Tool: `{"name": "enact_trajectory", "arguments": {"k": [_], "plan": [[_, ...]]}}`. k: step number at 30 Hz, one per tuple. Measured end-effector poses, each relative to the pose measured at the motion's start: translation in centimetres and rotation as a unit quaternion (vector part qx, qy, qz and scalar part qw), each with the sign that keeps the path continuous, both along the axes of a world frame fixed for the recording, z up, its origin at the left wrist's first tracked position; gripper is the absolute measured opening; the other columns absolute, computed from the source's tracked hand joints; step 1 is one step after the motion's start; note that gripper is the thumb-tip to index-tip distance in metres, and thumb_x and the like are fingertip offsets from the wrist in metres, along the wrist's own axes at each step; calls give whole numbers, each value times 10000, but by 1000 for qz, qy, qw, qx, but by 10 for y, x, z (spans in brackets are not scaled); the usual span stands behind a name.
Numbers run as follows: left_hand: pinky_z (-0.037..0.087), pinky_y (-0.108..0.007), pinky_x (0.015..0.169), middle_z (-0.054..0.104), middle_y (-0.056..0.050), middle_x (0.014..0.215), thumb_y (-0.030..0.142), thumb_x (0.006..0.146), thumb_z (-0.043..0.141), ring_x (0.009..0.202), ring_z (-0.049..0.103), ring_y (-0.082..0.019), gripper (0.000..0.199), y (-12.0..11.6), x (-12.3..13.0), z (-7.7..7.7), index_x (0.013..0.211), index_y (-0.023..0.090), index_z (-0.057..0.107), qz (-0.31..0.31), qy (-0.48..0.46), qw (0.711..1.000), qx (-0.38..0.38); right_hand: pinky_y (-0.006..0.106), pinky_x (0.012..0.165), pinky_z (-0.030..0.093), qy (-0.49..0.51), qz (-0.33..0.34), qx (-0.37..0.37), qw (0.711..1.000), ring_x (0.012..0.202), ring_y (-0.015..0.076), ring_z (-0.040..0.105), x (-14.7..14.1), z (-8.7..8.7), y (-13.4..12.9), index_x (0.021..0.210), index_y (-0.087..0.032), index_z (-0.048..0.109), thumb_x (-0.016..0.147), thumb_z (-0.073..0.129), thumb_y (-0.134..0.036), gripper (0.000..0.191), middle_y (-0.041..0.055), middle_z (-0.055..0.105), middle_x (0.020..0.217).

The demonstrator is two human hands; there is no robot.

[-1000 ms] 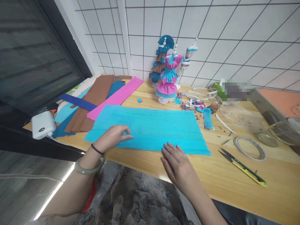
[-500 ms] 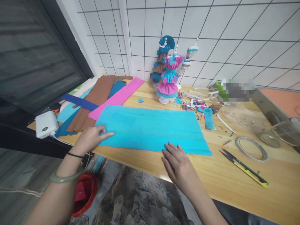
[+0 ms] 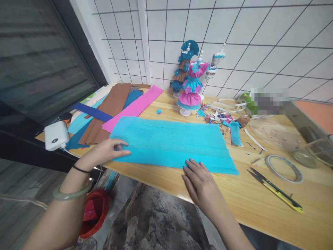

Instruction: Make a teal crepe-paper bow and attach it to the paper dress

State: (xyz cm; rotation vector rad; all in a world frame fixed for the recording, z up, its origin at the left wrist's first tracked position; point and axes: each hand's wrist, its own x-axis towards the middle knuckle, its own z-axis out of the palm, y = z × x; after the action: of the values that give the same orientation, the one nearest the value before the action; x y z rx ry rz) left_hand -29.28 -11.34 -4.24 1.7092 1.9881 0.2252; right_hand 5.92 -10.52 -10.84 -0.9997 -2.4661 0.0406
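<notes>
A wide strip of turquoise crepe paper point(image 3: 169, 142) lies flat along the table's near edge. Over its left end rests my left hand point(image 3: 109, 151), thumb stretched out and fingers loosely curled, with a gap between them and nothing gripped. My right hand point(image 3: 201, 182) lies flat on the paper's lower edge right of the middle, fingers stretched out. Beyond the paper stand small dress forms, one in a pink and turquoise paper dress point(image 3: 191, 86), another in brown and teal point(image 3: 182, 69). Yellow-handled thread snips point(image 3: 275, 191) lie to the right.
Folded brown crepe paper point(image 3: 109, 114), a pink strip point(image 3: 137, 106) and a white power bank point(image 3: 55, 136) lie at left. On the right are a tape roll point(image 3: 284, 169), paper scraps point(image 3: 235, 133) and a clear container point(image 3: 321, 152). A red bin point(image 3: 100, 215) stands below.
My left hand has shifted slightly right along the paper's left end, its fingers a little more extended. My right hand stays on the lower edge. The whole view has moved slightly.
</notes>
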Motion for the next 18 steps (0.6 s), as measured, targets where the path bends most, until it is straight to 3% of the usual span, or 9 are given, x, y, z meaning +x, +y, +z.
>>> {"name": "enact_trajectory", "arguments": {"k": [6, 10, 15, 18], "plan": [[307, -238, 506, 587, -13, 657, 586, 637, 551, 600, 520, -171, 406, 14, 0, 5, 750, 200, 604, -51, 125, 989, -64, 500, 974, 366, 0, 1, -2, 1000, 1154, 272, 486, 0, 1, 0, 1061, -122, 610, 858, 482, -215, 257, 135, 601, 1154], [287, -237, 502, 551, 1, 578, 521, 674, 519, 555, 506, -157, 329, 11, -11, 5, 636, 198, 572, -65, 111, 988, -81, 506, 971, 367, -1, 2, -3, 1000, 1150, 273, 488, 1, 0, 1, 1064, -128, 607, 858, 480, -214, 257, 133, 598, 1157], [303, -254, 500, 568, -14, 614, 435, 700, 511, 588, 545, -195, 233, 1, -27, 3, 698, 203, 532, -16, 177, 982, -70, 506, 973, 366, -1, 3, 2, 1000, 1151, 272, 485, 1, -1, 1, 1061, -126, 607, 855, 489, -214, 253, 129, 596, 1161], [378, -314, 570, 610, -84, 772, 383, 731, 502, 735, 583, -270, 223, -4, -20, 6, 823, 183, 541, 29, 274, 961, 13, 503, 972, 367, -1, 5, 4, 1000, 1150, 271, 485, 0, -1, 1, 1065, -126, 608, 854, 493, -210, 254, 127, 597, 1161]]}}
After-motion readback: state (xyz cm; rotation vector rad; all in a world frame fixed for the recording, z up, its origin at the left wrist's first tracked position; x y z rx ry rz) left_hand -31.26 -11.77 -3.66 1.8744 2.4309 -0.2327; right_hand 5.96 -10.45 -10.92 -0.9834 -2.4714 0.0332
